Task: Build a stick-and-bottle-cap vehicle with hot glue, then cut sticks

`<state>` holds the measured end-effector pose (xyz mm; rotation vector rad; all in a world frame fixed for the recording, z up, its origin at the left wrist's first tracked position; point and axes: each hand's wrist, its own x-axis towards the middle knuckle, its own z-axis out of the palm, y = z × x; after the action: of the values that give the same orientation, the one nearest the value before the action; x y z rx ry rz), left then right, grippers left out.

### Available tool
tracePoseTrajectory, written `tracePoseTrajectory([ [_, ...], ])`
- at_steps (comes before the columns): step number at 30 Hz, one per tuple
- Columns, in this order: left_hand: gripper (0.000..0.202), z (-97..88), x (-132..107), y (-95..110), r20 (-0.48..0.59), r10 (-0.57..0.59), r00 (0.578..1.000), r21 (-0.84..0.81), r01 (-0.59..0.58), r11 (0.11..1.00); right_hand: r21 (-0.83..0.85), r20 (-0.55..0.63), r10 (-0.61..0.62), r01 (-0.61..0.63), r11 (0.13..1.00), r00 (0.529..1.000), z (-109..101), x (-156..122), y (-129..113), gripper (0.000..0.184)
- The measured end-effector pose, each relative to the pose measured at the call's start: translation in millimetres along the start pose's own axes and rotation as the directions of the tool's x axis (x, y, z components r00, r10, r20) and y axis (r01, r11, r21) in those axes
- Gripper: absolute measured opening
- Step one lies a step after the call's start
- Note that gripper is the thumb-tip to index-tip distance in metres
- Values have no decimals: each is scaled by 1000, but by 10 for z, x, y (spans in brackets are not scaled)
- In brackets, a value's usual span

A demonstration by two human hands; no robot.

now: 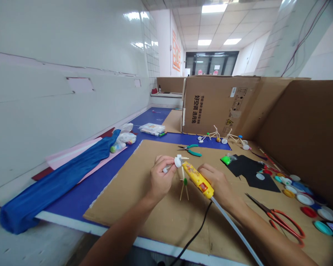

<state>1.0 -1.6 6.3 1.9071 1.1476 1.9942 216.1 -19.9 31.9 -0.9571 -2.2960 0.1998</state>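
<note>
Round white cap [178,161], partly finger-covered, is pinched by the left hand [161,179]. Right hand [218,183] grips a smooth yellow glue gun [197,179] at its four o'clock.

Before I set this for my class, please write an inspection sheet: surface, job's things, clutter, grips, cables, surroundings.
Surface: brown cardboard sheet over a blue tabletop.
Job's things: yellow glue gun, pale rod out of its rear; white cap; wooden sticks with a green joint.
Clutter: pliers beyond the grips; scissors, black sheet and crowded bottle caps at right; blue cloth at left.
Grips: left grip pinches the cap; right grip holds the gun, nozzle at the cap.
Cables: black cable crosses the cardboard to the front edge; plug not visible.
Surroundings: large cardboard box behind, white wall at left; nobody else seen.
</note>
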Motion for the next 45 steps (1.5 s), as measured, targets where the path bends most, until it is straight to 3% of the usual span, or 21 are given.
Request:
tracePoseTrajectory([
  [8,9,-19,17,0,-28,-38,999,16,39,999,3,-74,-4,4,1000,997,30,-26,21,22],
  [15,5,-3,18,-21,-26,-34,999,26,34,999,-50,-40,-88,86,995,995,65,-29,14,20],
  [28,6,-4,10,-27,-38,27,999,63,-24,998,-86,-13,-50,49,995,999,75,-43,-10,14],
  [38,8,-7,15,-47,-22,17,1000,63,-16,998,26,-38,-45,46,999,998,68,-48,21,20],
  [45,12,2,29,-35,6,14,1000,-22,-14,1000,106,-111,-43,55,993,993,54,-29,103,12],
])
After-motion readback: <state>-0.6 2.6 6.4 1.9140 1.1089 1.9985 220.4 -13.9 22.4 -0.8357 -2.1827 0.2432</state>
